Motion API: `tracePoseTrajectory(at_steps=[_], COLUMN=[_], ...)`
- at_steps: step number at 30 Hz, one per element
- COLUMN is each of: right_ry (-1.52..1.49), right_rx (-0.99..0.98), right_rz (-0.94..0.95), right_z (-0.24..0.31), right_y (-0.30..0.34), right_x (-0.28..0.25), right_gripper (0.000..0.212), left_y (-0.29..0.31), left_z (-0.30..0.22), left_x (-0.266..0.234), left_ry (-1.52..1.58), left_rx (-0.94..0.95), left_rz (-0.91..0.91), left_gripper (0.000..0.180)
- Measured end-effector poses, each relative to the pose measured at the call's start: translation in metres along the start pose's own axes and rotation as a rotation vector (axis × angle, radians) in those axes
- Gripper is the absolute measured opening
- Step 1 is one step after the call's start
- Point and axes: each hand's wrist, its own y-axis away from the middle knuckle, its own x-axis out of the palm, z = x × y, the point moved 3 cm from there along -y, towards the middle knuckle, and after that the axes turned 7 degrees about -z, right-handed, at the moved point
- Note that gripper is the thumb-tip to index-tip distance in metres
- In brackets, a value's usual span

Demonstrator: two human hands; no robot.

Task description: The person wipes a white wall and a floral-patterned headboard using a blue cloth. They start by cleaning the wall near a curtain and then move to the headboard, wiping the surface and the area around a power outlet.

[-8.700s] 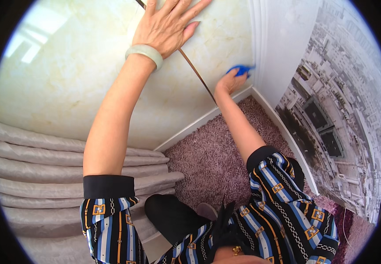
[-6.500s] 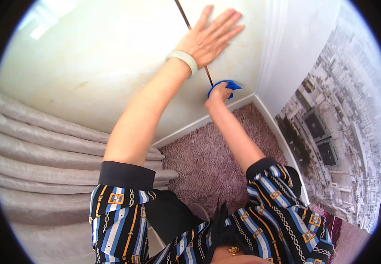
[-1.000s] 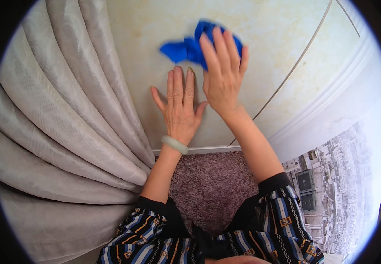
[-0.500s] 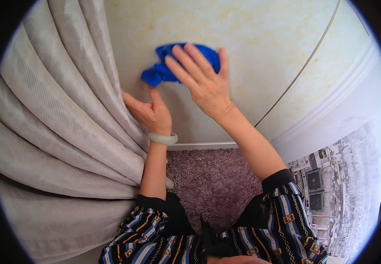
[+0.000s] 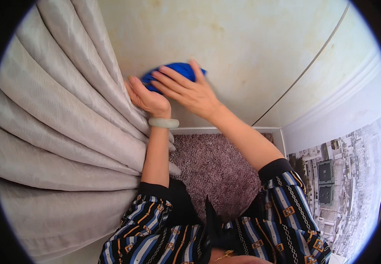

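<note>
A bunched blue cloth (image 5: 176,70) lies against the pale mottled wall (image 5: 265,48). My right hand (image 5: 193,93) presses it there, its fingers stretched over the fabric and the palm toward the wall. Close by on the left, my left hand (image 5: 151,100) is at the edge of the light grey curtain (image 5: 67,101), holding it aside. The left fingertips are partly hidden by the curtain's folds, and the thumb points up beside the cloth's left end. A pale bangle (image 5: 163,122) circles my left wrist.
Curtain folds fill the left side. Below the wall run a white baseboard (image 5: 199,130) and a purple-brown shaggy carpet (image 5: 216,171). A thin dark line (image 5: 304,66) crosses the wall at the right. A grey printed surface (image 5: 344,176) lies at the lower right.
My right hand has slid the blue cloth down and left along the wall, closer to my left hand. The left thumb has swung toward the curtain.
</note>
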Motion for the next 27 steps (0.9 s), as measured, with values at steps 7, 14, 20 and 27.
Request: tracePoseTrajectory(at_steps=[7, 14, 20, 27], right_ry=[0.153, 0.018, 0.076, -0.204], right_rx=[0.287, 0.375, 0.793, 0.544], right_rz=[-0.315, -0.36, -0.432, -0.369], right_z=[-0.03, -0.042, -0.075, -0.038], right_y=[0.011, 0.036, 0.104, 0.065], right_x=[-0.045, -0.047, -0.075, -0.056], right_gripper=[0.043, 0.042, 0.055, 0.05], left_y=[0.019, 0.08, 0.144, 0.084], left_z=[0.008, 0.027, 0.003, 0.017], left_x=[0.006, 0.032, 0.066, 0.047], left_ry=[-0.378, -0.358, -0.087, -0.159], left_rx=[0.372, 0.55, 0.381, 0.316], left_rz=[0.103, 0.33, 0.814, 0.228], left_gripper=[0.035, 0.037, 0.047, 0.02])
